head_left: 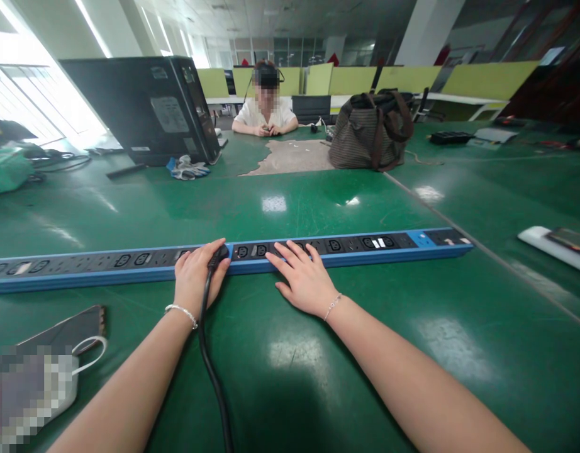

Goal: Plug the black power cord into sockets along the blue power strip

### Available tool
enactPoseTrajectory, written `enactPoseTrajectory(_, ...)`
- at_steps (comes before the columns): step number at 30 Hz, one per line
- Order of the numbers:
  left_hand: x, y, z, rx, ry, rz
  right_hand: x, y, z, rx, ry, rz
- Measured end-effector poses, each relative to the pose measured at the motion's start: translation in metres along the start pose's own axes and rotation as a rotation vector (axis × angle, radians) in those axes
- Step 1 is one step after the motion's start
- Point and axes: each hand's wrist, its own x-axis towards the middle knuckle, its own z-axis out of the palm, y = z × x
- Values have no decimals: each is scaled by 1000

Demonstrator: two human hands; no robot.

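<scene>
A long blue and black power strip (pixel 290 250) with several sockets lies across the green table (pixel 252 308). Near the strip's middle, my left hand (pixel 198 274) is closed round the black plug (pixel 219 257) at the end of a black cable (pixel 207 352). The plug sits against the strip's top face; whether its pins are inside a socket is hidden. The cable hangs down toward the near edge of the view. To the right of the plug, my right hand (pixel 302 277) lies with spread fingers on the strip and holds nothing.
A phone (pixel 68 330) and a blurred white-strapped item (pixel 58 384) lie at the near left. Farther back are a black computer case (pixel 153 113), gloves (pixel 189 168), a brown bag (pixel 365 135) and a seated person (pixel 265 116). A white device (pixel 557 248) is at right.
</scene>
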Motion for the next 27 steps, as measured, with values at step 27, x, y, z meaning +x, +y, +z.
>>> enactPoseTrajectory(27,6,2,-21,-319,377,-318,2,5,0,58,21,10)
